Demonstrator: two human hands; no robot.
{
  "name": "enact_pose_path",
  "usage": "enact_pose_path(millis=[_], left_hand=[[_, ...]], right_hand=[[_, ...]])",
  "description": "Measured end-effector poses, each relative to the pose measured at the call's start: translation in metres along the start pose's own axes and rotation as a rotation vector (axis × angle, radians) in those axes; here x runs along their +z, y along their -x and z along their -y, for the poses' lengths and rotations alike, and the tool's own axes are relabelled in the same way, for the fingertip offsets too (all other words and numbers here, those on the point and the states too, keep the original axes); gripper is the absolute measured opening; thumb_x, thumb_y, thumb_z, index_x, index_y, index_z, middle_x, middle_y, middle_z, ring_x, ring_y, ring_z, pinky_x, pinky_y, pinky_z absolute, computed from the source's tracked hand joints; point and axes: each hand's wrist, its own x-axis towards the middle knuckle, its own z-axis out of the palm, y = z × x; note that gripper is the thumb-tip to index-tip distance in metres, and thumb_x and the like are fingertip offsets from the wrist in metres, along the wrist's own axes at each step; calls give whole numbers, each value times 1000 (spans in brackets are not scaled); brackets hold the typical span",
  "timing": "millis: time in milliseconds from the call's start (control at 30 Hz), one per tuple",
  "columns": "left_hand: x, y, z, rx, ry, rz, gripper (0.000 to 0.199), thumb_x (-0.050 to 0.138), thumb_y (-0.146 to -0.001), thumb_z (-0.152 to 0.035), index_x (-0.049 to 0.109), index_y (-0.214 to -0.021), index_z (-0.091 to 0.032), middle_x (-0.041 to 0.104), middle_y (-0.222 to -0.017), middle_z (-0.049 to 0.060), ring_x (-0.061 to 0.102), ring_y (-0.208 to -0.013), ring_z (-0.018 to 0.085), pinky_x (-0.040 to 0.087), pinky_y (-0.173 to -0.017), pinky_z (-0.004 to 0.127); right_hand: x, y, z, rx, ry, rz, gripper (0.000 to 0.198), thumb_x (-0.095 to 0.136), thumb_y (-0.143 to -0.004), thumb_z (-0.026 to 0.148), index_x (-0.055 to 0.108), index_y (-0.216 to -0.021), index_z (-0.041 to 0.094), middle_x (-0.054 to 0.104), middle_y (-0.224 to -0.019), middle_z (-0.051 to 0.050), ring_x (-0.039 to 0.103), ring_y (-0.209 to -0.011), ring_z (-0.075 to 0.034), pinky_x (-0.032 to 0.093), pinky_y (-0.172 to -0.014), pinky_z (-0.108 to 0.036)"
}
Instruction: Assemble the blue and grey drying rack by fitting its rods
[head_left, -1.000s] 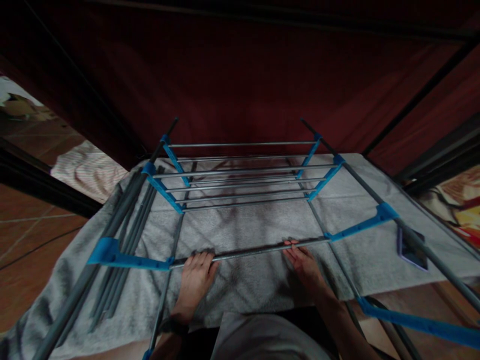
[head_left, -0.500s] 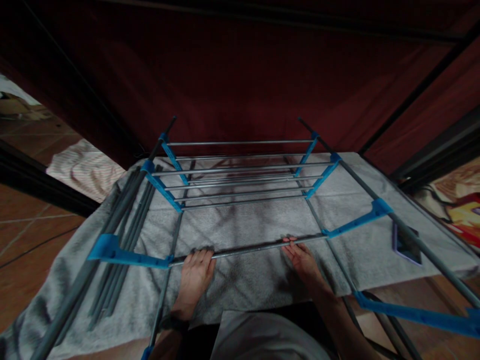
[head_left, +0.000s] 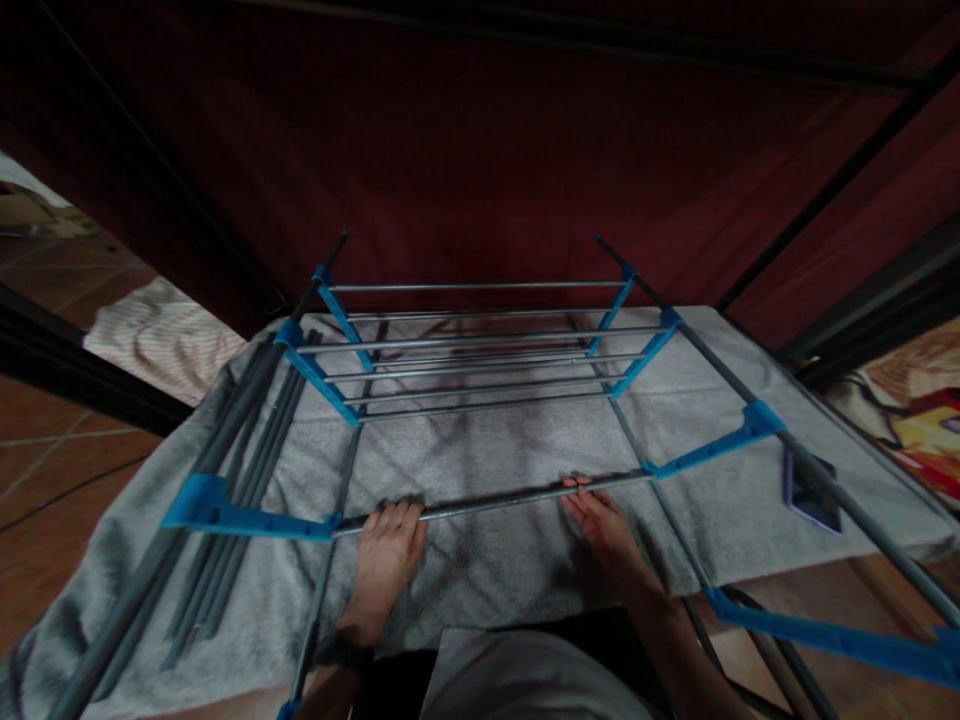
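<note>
Since a second ago the view has turned slightly rightward, so the tubular rack sits a little further left in it. The left hand and right hand at the rack's front crossbar have slid left in view too, as has the smartphone by the rack's right side. Lower right on the rack, the blue bracket now shows its outer end. Well right of the rack, more of the red-and-yellow fabric has come in, with a purple patch.
</note>
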Motion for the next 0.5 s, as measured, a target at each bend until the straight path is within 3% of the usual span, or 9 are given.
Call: enact_pose_path(millis=[500], left_hand=[[-6,-2,-1,-33,56,17,27,48,-104,-27,74,-106,-21,79,-100,10,72,-93,28,49,-87,43]], right_hand=[[-6,-4,-1,7,-23,31,32,95,-70,35,77,-96,31,80,-107,-1,75,-108,-22,64,-103,-40]])
